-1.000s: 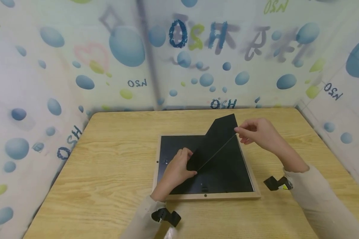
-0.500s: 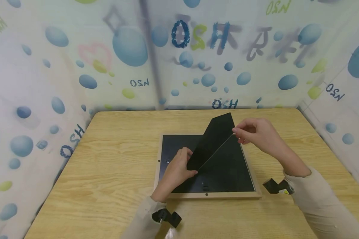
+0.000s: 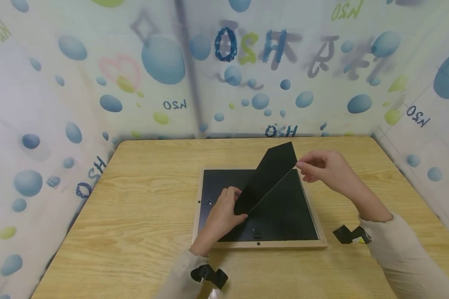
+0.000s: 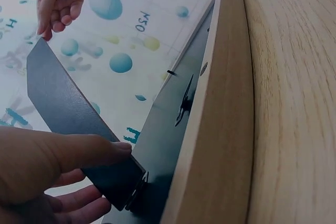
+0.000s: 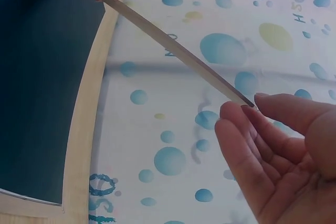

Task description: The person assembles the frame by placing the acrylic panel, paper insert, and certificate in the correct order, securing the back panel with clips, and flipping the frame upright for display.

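A picture frame (image 3: 284,245) lies face down on the table, its black backing board (image 3: 284,220) showing inside a pale wooden rim. From the backing rises a flat black easel stand (image 3: 267,178), tilted up toward the far right. My left hand (image 3: 221,211) grips its lower end, thumb on the near edge, close to the hinge (image 4: 137,192). Between thumb and fingertips, my right hand (image 3: 327,168) pinches a corner of the stand's raised end. The right wrist view shows the stand (image 5: 173,48) edge-on, running to that hand (image 5: 278,161).
A small dark hanger tab (image 4: 185,103) sticks out from the backing near the rim. The wooden table (image 3: 134,199) extends around the frame. Patterned fabric walls (image 3: 224,112) stand behind and at both sides.
The stand's raised end has swayed slightly left and then back right with my right hand. My left hand keeps its hold at the lower end, and the frame stays in place.
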Available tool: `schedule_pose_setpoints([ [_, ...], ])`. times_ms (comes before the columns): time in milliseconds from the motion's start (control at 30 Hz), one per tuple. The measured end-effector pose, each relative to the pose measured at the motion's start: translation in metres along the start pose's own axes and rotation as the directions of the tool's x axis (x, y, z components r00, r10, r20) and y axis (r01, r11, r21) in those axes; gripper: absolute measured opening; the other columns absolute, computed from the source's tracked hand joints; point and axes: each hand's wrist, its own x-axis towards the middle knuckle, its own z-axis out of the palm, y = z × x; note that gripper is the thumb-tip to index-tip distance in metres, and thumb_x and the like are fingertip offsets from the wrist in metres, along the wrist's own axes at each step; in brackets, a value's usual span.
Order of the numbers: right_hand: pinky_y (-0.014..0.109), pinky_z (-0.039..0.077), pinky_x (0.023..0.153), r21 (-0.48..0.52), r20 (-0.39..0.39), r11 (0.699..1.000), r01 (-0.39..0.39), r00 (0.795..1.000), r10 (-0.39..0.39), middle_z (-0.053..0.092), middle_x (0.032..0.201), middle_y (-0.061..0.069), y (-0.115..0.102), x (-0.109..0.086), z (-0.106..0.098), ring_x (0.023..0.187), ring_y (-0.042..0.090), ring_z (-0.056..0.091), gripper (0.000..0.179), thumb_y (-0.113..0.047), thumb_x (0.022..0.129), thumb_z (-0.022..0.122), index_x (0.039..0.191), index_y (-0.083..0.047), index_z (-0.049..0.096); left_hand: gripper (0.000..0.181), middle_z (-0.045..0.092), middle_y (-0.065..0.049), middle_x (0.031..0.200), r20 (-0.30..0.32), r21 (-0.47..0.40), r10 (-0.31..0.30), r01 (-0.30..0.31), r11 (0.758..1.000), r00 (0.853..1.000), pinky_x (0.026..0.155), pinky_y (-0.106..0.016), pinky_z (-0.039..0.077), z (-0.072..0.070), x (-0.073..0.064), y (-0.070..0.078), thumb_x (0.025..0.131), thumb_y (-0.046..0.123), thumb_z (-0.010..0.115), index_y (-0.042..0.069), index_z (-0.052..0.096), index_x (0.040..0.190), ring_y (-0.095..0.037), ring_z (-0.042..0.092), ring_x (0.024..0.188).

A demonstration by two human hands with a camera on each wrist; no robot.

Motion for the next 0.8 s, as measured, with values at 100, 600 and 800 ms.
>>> schedule_pose_setpoints([
  [100, 0.027, 0.053, 0.06, 0.003, 0.0, 1.0, -0.004, 1.0, 0.004, 0.064, 0.078, 0.01, 0.003, -0.001, -0.001, 0.064, 0.015, 0.063, 0.027, -0.02, 0.089, 0.061, 0.1, 0.005, 0.063, 0.06, 0.049, -0.01, 0.105, -0.007, -0.008, 0.01, -0.01, 1.0, 1.0, 0.072, -0.034, 0.046, 0.001, -0.001, -0.001, 0.07, 0.015, 0.081, 0.007, 0.044, 0.117, -0.022, 0.052, 0.091],
  [600, 0.029, 0.053, 0.059, 0.006, 0.025, 1.0, -0.017, 1.0, 0.016, 0.061, 0.077, 0.013, 0.018, -0.007, -0.003, 0.063, 0.016, 0.062, 0.025, -0.018, 0.089, 0.061, 0.099, 0.004, 0.063, 0.055, 0.05, -0.011, 0.107, 0.016, -0.041, 0.004, -0.004, 0.999, 1.0, 0.074, -0.035, 0.047, -0.005, -0.007, -0.005, 0.074, 0.014, 0.077, 0.007, 0.045, 0.117, -0.024, 0.054, 0.096],
  [800, 0.03, 0.053, 0.059, -0.019, 0.05, 0.999, -0.028, 0.998, 0.029, 0.06, 0.075, 0.014, 0.032, -0.015, -0.003, 0.063, 0.018, 0.061, 0.023, -0.02, 0.089, 0.061, 0.095, 0.003, 0.063, 0.053, 0.05, -0.01, 0.106, 0.021, -0.047, -0.006, 0.007, 0.999, 1.0, 0.076, -0.036, 0.047, -0.013, -0.014, -0.013, 0.074, 0.013, 0.077, 0.008, 0.046, 0.118, -0.024, 0.053, 0.096],
])
